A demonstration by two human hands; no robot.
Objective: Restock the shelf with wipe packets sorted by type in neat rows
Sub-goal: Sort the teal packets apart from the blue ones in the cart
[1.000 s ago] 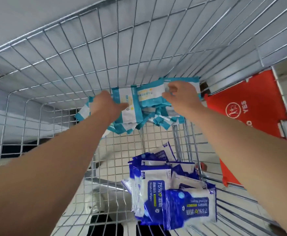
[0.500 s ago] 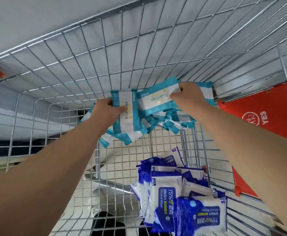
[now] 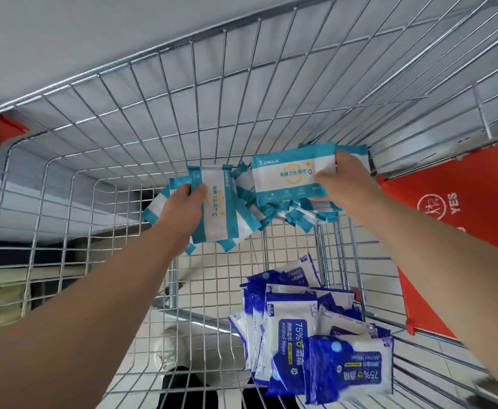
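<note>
Gripping teal packets, both hands outstretched

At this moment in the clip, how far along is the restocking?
Early. Done: no shelf shows, so nothing can be counted as stocked; the packets do lie apart by type in the cart. In hand: the left hand and right hand each grip teal packets from the far pile. Left: the blue packets sit untouched at the near end, and all shelving.

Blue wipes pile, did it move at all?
No. The blue wipes pile sits in the same spot against the cart's wire wall; only the view shifted.
</note>
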